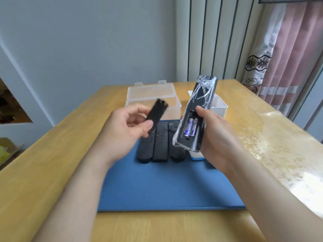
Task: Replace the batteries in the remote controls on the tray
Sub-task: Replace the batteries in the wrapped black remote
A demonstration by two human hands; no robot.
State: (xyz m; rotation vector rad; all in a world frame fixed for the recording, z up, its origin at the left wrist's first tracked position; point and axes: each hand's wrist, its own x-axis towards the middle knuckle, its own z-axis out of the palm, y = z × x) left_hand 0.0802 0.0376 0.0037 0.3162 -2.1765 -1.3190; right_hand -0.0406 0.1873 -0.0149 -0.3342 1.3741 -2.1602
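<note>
Gripping the lower body of the black remote control wrapped in crinkled clear film (201,95), your right hand (215,137) holds it tilted at centre right, open back towards you, with the two purple cylindrical batteries (190,127) seated in the bay. Your left hand (125,126), centre left, pinches the flat black plastic battery cover (157,112); set it on a bare part of the flat blue tray (166,189), then lever each cell out from one end. Three slim black remotes (160,149) and a mostly hidden white-and-blue object (196,157) lie below your hands, so keep the cover off them. Beyond stand a clear lidded plastic box (152,91) and a white tub (219,105); which holds fresh cells cannot be told
</note>
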